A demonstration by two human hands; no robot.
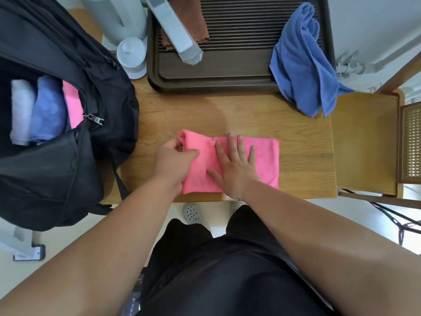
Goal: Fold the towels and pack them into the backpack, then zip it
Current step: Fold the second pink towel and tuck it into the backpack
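Our left hand (175, 157) grips the left end of the pink towel (265, 160), fingers curled round a folded-over edge there. Our right hand (234, 165) lies flat on the middle of the same towel, fingers straight and spread, pressing it onto the table (303, 169); it holds nothing. The towel is a folded rectangle near the table's front edge, long side running left to right, its right half bare.

We see the backpack (57, 156) at the table's left end, partly past the edge, with its main compartment unzipped and gaping toward us. Side by side inside it are a white towel (21, 110), a light blue towel (49, 110) and a second pink towel (73, 103), all folded or rolled. The zipper pull (96, 119) hangs at the right end of the opening, just beside the packed pink one.

The blue towel (303, 65) is unfolded and crumpled, draped over the right rim of the dark tray (227, 74) and down onto the table, well apart from our hands. On the tray are a brown cloth (189, 26) and a clear bottle (175, 30) over its left part; we cannot tell whether the bottle stands or lies. A white lidded jar (132, 53) stands just left of the tray, between it and the backpack. A wooden chair (364, 142) is just right of the table.
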